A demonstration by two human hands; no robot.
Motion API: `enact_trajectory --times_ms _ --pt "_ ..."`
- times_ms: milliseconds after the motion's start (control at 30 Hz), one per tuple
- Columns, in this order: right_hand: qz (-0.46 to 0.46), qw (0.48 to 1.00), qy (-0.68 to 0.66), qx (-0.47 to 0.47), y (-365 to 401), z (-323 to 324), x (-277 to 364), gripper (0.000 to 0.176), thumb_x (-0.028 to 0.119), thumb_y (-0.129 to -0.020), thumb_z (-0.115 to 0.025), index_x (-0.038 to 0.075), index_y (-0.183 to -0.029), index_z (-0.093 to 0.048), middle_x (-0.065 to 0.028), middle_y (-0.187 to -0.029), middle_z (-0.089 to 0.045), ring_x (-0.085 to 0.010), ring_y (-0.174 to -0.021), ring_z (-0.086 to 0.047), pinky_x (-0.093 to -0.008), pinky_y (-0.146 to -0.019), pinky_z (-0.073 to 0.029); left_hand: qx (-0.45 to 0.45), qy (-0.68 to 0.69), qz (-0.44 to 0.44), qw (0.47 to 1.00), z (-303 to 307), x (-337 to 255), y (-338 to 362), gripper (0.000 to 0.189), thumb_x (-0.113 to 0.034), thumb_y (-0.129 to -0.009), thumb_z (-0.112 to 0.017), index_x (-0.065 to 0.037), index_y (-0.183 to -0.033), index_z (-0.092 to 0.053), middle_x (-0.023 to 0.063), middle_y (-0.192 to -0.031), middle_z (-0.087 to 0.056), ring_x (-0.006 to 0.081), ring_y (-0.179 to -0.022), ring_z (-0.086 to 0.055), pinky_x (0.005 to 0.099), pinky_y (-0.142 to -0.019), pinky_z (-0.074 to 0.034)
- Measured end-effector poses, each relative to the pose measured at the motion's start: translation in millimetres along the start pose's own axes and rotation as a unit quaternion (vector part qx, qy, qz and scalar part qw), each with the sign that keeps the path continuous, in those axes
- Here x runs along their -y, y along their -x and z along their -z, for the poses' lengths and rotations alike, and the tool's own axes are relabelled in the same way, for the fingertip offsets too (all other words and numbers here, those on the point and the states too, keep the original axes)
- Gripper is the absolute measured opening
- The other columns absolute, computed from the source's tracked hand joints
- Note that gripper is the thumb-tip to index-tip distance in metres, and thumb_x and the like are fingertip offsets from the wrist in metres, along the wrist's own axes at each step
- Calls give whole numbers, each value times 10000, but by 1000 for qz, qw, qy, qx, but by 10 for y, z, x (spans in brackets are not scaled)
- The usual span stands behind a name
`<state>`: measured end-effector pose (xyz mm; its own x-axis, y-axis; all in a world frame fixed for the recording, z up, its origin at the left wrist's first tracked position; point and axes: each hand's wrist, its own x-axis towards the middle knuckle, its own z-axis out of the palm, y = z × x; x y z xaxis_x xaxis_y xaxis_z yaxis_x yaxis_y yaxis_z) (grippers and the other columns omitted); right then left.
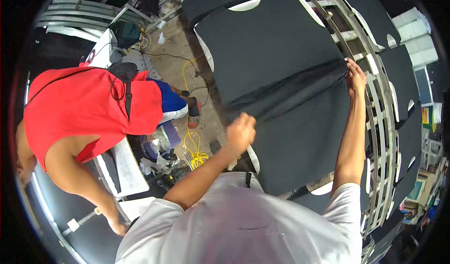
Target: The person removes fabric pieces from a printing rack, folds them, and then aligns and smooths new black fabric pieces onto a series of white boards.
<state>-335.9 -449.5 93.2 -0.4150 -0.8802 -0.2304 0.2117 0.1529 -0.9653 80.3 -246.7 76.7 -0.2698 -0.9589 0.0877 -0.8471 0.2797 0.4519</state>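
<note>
At fabric (276, 48) edges, left hand (240, 132), right hand (355, 79)

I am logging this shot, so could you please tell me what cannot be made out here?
Head view:
- Left hand: motion-blurred, so its grip on the black fabric is unclear.
- Right hand: at the fabric's edge; fingertips too small to judge.
- Co-worker's hand: lower left, distorted by the lens rim.

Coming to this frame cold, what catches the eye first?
A black fabric sheet fills the centre, creased between the left hand at its left edge and the right hand at its right edge. On the left a person in a red shirt bends over a white table, a yellow cable on the floor nearby.
</note>
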Motion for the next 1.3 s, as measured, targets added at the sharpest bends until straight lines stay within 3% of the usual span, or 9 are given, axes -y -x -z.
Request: enact_trajectory --times_ms 233,500,667,767,933,1033,1100,1233,1300 --pt "318 733 578 167 -128 -156 -578 282 260 -906 -626 21 -1031 -704 -180 -1013 -691 -355 -969 -657 -447 -893 -493 49 19 2 999 194 749 -463 227 -181 -885 -602 -46 -1061 -652 163 -956 -645 354 -916 -641 438 -825 -514" --pt "-59 440 851 281 -307 -786 -418 654 556 -971 -325 78 -1339 -577 -164 -1410 -525 -363 -1363 -423 -668 -1132 -130 251 219 212 919 -274 1074 -604 597 -491 -1024 -306 -55 -1363 -531 210 -1355 -547 401 -1258 -511 419 -1086 -370" --pt "-82 455 832 308 -522 -760 -219 669 618 -825 -610 74 -1209 -671 -170 -1319 -596 -383 -1271 -519 -597 -1065 -348 370 -4 236 898 -15 997 -598 445 -395 -977 -387 -97 -1131 -679 244 -1183 -632 430 -1109 -597 496 -972 -459" --pt "-5 631 754 184 -737 -301 -99 440 437 -802 -713 53 -1017 -719 -188 -1175 -660 -385 -1071 -636 -477 -860 -522 333 -24 200 921 384 814 -538 331 -299 -922 -472 -76 -996 -705 245 -1058 -663 428 -973 -644 510 -869 -503" --pt "190 679 703 96 -825 -1 -380 469 382 -795 -731 89 -1146 -628 -161 -1182 -649 -395 -1101 -609 -549 -910 -483 33 151 140 978 505 480 -720 193 -199 -867 -573 -50 -812 -682 204 -835 -672 391 -832 -662 477 -752 -525" --pt "-15 595 790 145 -781 -39 -151 498 271 -833 -697 116 -1278 -538 -210 -1217 -623 -421 -1152 -580 -545 -947 -464 -65 7 -18 998 233 737 -562 139 -172 -861 -608 -56 -810 -664 158 -742 -641 372 -746 -647 458 -699 -521" --pt "177 626 754 88 -806 122 -330 494 354 -884 -622 127 -1313 -531 -199 -1344 -547 -408 -1190 -559 -587 -983 -423 90 -25 221 971 349 655 -479 174 -156 -864 -628 -12 -767 -640 151 -924 -675 349 -854 -653 418 -761 -523" --pt "325 640 679 153 -562 -276 -561 598 485 -958 -507 216 -1479 -392 -138 -1551 -331 -393 -1403 -338 -658 -1089 -255 -196 -35 37 979 293 703 -596 328 -265 -917 -583 -47 -1159 -625 215 -1350 -517 387 -1020 -633 449 -814 -538" --pt "266 619 727 133 -522 -302 -582 638 556 -980 -427 251 -1527 -307 -86 -1600 -247 -372 -1460 -226 -642 -1123 -200 -61 6 128 990 121 880 -311 423 -293 -946 -554 -68 -1304 -547 226 -1460 -412 403 -1044 -624 456 -885 -516"
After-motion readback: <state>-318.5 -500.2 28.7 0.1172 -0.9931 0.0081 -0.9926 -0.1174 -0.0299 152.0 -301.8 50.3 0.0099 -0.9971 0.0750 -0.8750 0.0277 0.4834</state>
